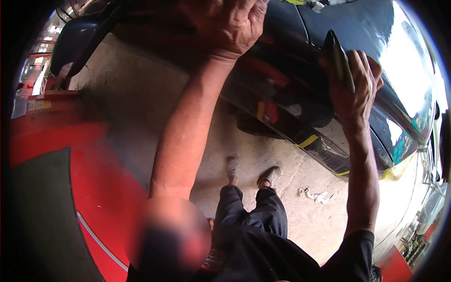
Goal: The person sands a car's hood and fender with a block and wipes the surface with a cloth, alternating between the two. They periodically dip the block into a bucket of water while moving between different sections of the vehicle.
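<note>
My left hand [230, 28] is at the top edge, back of the hand up, beside a dark glossy car panel [286, 28]. Its thumb is stretched out, the other fingertips are cut off by the frame, and no object shows in it. My right hand [359, 89] is closed around a thin, dark, flat pad [342, 63], held on edge against the car's dark bodywork. Fingers and thumb press the pad from both sides. Below, yellow tape strips [308, 141] mark the car's lower edge. Strong light reflects off the panel at the right.
A red surface with a dark mat [42, 207] lies at the left. A dark curved part [77, 42] stands at the upper left. Crumpled white material [319, 195] lies on the concrete floor [300, 225] near my feet. More clutter lines the right edge.
</note>
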Motion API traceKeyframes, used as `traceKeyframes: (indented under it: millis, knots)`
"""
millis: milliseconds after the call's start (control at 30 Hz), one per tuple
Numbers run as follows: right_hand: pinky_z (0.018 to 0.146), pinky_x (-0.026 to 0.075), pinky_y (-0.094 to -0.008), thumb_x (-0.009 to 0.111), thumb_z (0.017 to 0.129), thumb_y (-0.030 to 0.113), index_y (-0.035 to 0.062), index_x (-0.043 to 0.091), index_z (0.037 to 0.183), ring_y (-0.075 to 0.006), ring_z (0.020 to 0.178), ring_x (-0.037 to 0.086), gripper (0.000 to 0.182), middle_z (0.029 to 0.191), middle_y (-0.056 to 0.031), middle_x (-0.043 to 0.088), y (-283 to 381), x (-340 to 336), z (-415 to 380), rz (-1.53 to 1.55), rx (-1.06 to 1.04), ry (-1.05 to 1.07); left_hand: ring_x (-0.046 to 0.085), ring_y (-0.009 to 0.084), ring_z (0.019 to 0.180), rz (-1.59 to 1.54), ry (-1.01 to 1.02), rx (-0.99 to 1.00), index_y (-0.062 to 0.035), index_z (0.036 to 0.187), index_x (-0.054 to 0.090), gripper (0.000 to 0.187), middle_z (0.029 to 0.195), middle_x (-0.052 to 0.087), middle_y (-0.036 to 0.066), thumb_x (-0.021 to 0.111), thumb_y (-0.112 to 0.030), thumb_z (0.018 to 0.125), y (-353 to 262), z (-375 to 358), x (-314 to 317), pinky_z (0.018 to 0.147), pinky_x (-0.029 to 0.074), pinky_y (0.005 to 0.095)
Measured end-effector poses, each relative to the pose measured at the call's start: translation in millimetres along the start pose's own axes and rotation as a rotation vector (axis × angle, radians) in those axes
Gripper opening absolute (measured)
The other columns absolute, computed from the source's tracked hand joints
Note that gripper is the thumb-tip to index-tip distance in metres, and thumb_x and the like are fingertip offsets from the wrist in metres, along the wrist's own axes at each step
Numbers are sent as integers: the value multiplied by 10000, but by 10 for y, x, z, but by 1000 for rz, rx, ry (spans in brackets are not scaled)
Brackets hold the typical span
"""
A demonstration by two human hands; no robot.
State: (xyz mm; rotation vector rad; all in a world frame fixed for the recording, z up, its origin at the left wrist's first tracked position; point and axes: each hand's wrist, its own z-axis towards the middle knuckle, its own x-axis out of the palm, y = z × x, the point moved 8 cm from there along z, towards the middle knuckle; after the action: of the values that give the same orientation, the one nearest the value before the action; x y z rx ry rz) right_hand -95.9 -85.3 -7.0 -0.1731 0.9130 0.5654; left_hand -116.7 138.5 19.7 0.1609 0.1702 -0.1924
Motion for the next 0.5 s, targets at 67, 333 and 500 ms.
traceKeyframes:
  millis: [67, 333, 500]
  knots:
    - [937, 372, -536, 810, 894, 432, 86, 715, 1011, -346, 1118, 565, 377, 1007, -95, 699, 84, -28, 5, -29, 63, -52, 599, 331, 1042, 5, -54, 46, -147, 932, 690, 140, 1095, 605, 106, 737, -279, 936, 26, -28, 22, 921, 447, 504]
    - [898, 363, -508, 800, 906, 442, 84, 703, 1013, -322, 1097, 548, 386, 1032, -85, 698, 194, -22, -127, -85, 216, -80, 598, 331, 1013, -82, -80, 20, -136, 930, 683, 141, 1089, 599, 112, 750, -259, 917, 48, -34, 27, 910, 442, 502]
    - [890, 358, -508, 814, 890, 444, 69, 705, 986, -314, 1036, 550, 402, 973, -89, 695, 223, 25, -171, -72, 295, -143, 598, 335, 999, -111, -95, 22, -123, 926, 670, 152, 1075, 601, 108, 754, -249, 910, 78, -80, 22, 902, 441, 500]
